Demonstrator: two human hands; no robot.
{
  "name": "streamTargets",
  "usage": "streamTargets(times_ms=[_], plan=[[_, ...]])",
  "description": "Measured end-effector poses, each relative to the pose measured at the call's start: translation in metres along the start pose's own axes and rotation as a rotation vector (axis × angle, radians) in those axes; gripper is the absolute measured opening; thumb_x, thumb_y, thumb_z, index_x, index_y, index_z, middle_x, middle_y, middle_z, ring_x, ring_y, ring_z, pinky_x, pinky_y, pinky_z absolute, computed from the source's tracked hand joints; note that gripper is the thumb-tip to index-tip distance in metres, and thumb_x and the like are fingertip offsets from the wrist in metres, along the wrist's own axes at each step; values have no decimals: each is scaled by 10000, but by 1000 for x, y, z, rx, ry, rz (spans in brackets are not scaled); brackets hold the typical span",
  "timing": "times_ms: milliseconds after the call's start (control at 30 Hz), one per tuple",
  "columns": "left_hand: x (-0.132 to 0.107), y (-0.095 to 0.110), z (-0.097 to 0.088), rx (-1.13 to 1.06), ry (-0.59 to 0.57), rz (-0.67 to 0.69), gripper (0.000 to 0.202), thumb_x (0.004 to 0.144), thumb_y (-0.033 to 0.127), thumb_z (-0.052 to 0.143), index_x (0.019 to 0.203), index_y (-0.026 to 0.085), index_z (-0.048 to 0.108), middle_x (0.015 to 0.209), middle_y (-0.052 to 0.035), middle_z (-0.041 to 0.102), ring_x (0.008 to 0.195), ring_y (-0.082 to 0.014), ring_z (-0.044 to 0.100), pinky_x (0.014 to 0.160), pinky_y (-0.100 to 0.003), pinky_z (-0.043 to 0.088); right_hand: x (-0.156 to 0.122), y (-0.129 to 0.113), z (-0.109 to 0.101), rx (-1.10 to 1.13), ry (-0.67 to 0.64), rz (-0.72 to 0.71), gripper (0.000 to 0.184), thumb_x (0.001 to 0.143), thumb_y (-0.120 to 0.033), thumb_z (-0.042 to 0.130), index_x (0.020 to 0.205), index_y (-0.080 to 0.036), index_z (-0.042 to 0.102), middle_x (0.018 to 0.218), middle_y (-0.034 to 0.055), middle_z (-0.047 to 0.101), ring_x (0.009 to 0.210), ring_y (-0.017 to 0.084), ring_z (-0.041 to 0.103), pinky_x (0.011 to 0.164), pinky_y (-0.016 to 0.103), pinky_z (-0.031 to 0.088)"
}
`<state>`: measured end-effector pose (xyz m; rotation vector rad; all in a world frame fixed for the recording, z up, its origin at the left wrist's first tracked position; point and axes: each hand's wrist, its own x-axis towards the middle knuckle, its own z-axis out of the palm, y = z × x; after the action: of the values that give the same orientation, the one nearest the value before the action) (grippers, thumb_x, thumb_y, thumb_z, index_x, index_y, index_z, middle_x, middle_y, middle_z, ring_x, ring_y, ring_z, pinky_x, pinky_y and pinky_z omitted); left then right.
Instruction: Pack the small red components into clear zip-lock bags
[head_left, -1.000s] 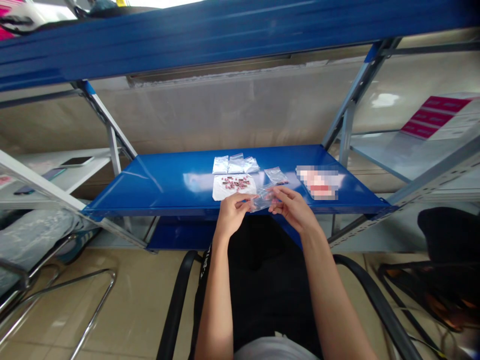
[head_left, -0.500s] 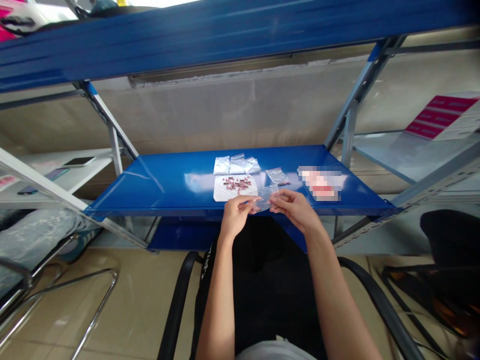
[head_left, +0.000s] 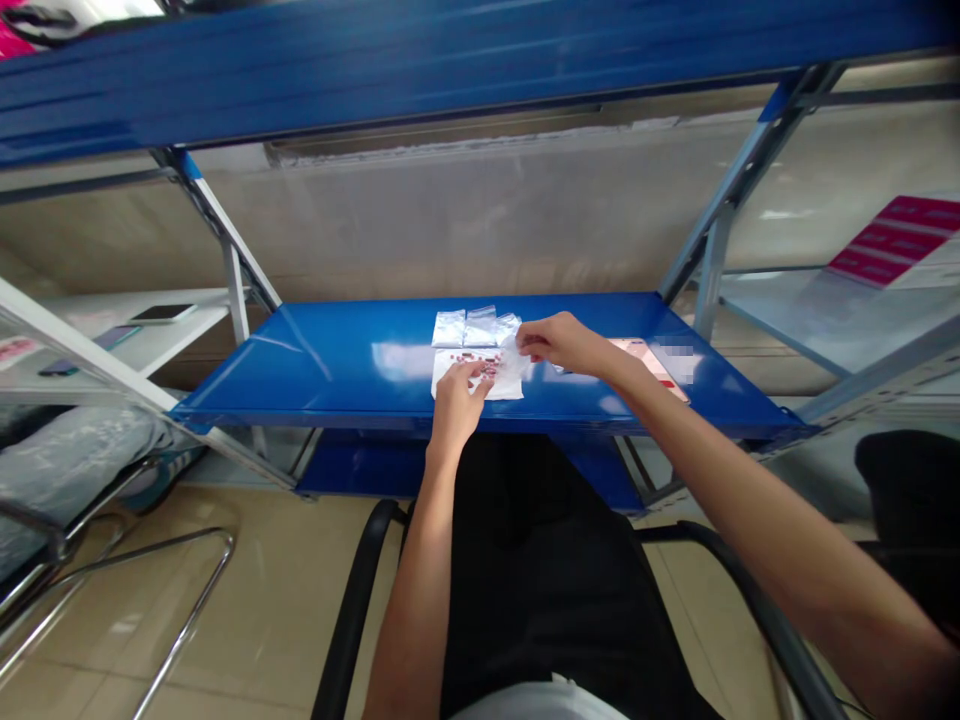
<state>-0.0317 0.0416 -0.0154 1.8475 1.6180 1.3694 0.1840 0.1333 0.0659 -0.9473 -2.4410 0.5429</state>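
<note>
My right hand (head_left: 559,343) reaches over the blue shelf (head_left: 337,365) and pinches a small clear plastic bag (head_left: 512,353), which hangs from its fingers near a row of similar small bags (head_left: 472,327). My left hand (head_left: 456,398) rests at the near edge of a white sheet (head_left: 510,385) that carries several small red and dark pieces (head_left: 474,358); its fingers are stretched toward them, touching the sheet. Whether a piece is between its fingertips I cannot make out.
A blurred flat card (head_left: 656,362) lies on the shelf right of my right hand. A phone (head_left: 161,313) lies on the white shelf at left. Metal chair legs (head_left: 112,570) stand lower left. Grey uprights frame the shelf; another blue shelf hangs overhead.
Both hands had held the small bag together at the shelf's near edge. Now the right hand has carried it forward to the bag row, and the left has let go and moved onto the white sheet.
</note>
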Motion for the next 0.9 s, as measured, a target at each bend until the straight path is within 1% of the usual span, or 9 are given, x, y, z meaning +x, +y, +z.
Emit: streamTargets(times_ms=[67,133,267,433,500,600,700,800,900], plan=[[2,-5,10,85,-37,21,264,873,140,744,1136,173,751,1064,-100,731,926,-212,679,881,-342,547,15,-2,2,-100,-86,-73,120,815,-140,631,742,-207,698,666,-16,697,630,148,610,672,245,368],[2,-8,18,141,-33,22,261,870,160,760,1130,178,743,1061,-103,713,983,-237,668,897,-354,536,22,-4,4,-142,-123,-117,145,802,-106,619,736,-208,699,688,-17,696,641,144,585,679,243,348],[1,-8,26,234,11,42,259,893,216,758,1148,189,718,1067,-111,684,1078,-277,629,931,-368,506,24,-6,9,-186,-150,-158,182,824,-91,586,770,-209,714,695,-18,679,655,146,555,687,247,333],[3,-8,30,295,-20,31,109,927,199,703,1032,179,719,1020,-115,675,1052,-289,608,865,-350,486,25,4,13,-222,-192,-191,185,852,-100,597,832,-207,746,743,2,712,692,155,587,699,249,342],[4,-9,30,299,-25,36,73,930,194,694,998,175,716,1006,-113,676,1036,-283,607,854,-343,479,27,10,13,-221,-203,-185,175,859,-119,624,871,-219,767,758,-1,733,696,156,606,707,250,354],[4,-9,29,295,-40,43,69,940,184,672,993,169,713,1001,-112,689,1023,-279,613,865,-349,477,32,16,13,-208,-188,-190,136,863,-196,697,953,-237,790,838,4,776,722,160,641,740,261,384],[3,-8,29,294,-63,45,98,952,172,647,1020,162,717,1026,-117,711,1037,-283,624,898,-367,478,34,18,10,-186,-186,-152,195,835,-272,766,1026,-246,796,900,14,794,746,173,665,750,274,414],[2,-6,29,305,-67,34,100,959,180,645,1024,167,720,1042,-113,726,1051,-278,636,915,-365,485,34,18,8,-150,-202,-111,235,820,-315,792,1043,-241,797,916,29,799,775,190,692,732,281,441],[2,-4,29,328,-67,18,100,965,200,647,1028,180,722,1055,-107,739,1064,-276,644,908,-357,497,29,21,8,-73,-145,-82,256,802,-357,818,1018,-222,795,969,56,803,841,215,721,740,292,475]])
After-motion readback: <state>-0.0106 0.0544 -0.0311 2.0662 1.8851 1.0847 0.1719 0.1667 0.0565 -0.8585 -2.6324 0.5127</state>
